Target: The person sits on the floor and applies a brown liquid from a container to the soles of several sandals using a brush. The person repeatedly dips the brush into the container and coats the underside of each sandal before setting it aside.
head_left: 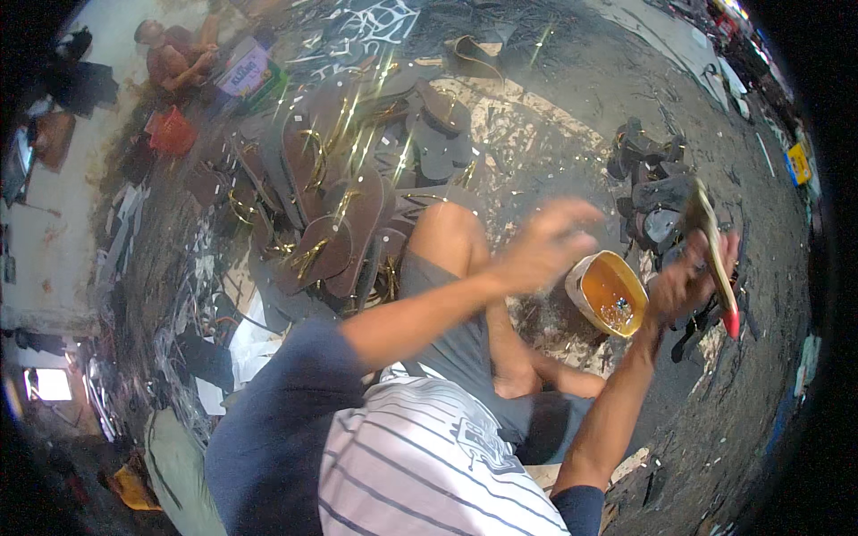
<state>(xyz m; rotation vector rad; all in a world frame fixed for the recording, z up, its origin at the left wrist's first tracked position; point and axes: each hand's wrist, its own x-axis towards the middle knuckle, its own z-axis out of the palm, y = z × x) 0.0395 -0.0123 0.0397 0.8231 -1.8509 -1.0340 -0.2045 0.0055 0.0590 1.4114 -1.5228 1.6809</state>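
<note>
My left hand [550, 246] is blurred by motion in front of my bent knee. Its fingers look spread, and nothing shows between them. To the right, my right hand [688, 277] grips a long, narrow tan implement with a red end [719, 259], held on a slant with the red end down; its exact kind is unclear. Between the two hands stands a cut-open yellowish tub [583, 299] holding amber liquid, with some bubbles or glints at its near end. My right wrist is close beside the tub's rim.
A large heap of dark brown sandals [331, 205] lies to the left of my knee. More dark sandals or straps [648, 170] are piled beyond my right hand. Farther off, a person [179, 58] sits near a printed carton [250, 71] and a red container [170, 131]. Scraps litter the floor.
</note>
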